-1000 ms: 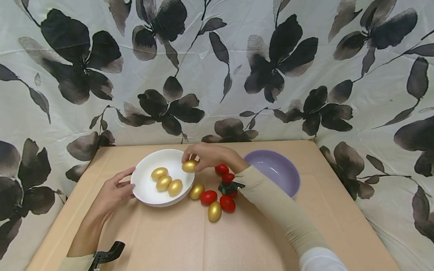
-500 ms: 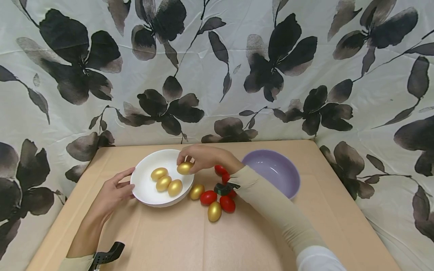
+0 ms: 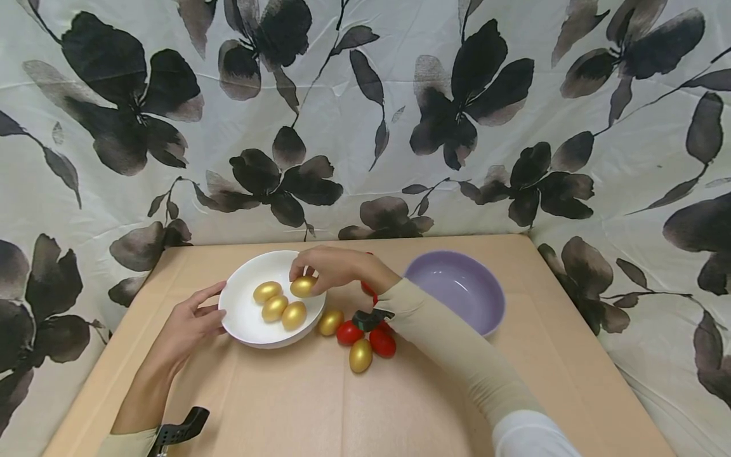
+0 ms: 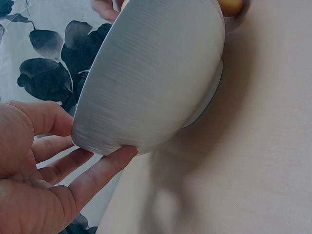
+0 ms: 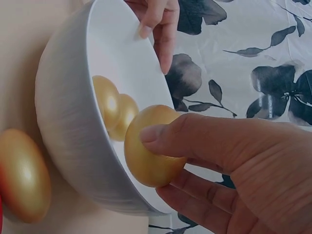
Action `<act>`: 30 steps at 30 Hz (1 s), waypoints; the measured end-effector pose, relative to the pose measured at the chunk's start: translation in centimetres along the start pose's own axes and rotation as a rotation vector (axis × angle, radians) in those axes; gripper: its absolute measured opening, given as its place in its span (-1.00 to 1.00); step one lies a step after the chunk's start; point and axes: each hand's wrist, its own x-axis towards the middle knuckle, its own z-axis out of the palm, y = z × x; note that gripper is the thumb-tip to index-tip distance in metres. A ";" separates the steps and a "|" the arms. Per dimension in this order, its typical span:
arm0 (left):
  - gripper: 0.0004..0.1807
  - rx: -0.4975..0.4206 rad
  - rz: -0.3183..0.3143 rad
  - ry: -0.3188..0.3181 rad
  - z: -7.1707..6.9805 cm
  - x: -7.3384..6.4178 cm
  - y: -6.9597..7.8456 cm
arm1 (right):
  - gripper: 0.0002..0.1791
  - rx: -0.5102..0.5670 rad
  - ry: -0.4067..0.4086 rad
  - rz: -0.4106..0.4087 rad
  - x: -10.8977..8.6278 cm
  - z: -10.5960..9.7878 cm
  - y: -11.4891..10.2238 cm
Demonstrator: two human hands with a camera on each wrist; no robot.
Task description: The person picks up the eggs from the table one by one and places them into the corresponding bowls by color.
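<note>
My right hand (image 3: 328, 266) pinches a golden egg (image 5: 153, 146) between thumb and fingers, over the right part of a white bowl (image 3: 240, 320). Inside that bowl lie three more golden eggs (image 3: 275, 308); the right wrist view shows only two of them. My left hand (image 3: 197, 320) holds the bowl's left side by the rim. From the left wrist view, its fingertips (image 4: 127, 152) press against the outer wall (image 4: 156, 73). Just right of the bowl, a golden egg (image 3: 330, 322) rests on the table.
Another golden egg (image 3: 360, 355) and red eggs (image 3: 382, 343) lie grouped on the table (image 3: 285, 406); my right wrist and sleeve partly hide some red ones. Behind the right forearm stands a purple bowl (image 3: 457, 285). A floral cloth (image 3: 365, 127) hangs beyond the table's far edge.
My right hand has moved left with the golden egg, from the white bowl's right rim to farther inside it. The left hand and the bowl stay nearly in place.
</note>
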 end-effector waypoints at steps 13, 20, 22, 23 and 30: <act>-0.28 -0.018 -0.004 -0.003 0.0 0.0 0.0 | -0.68 -0.057 -0.038 0.027 1.2 0.7 -0.2; -0.28 -0.035 -0.012 -0.007 0.0 0.1 0.0 | -0.65 -0.103 -0.071 0.058 1.9 1.2 -0.2; -0.28 -0.037 -0.011 -0.009 0.0 0.1 -0.1 | -0.65 -0.114 -0.080 0.066 2.0 1.3 -0.3; -0.28 -0.037 -0.010 -0.010 0.0 0.1 -0.1 | -0.65 -0.118 -0.084 0.070 2.1 1.4 -0.3; -0.28 -0.029 0.000 -0.011 -0.1 0.0 -0.1 | -0.70 -0.139 -0.092 0.077 2.2 1.5 -0.7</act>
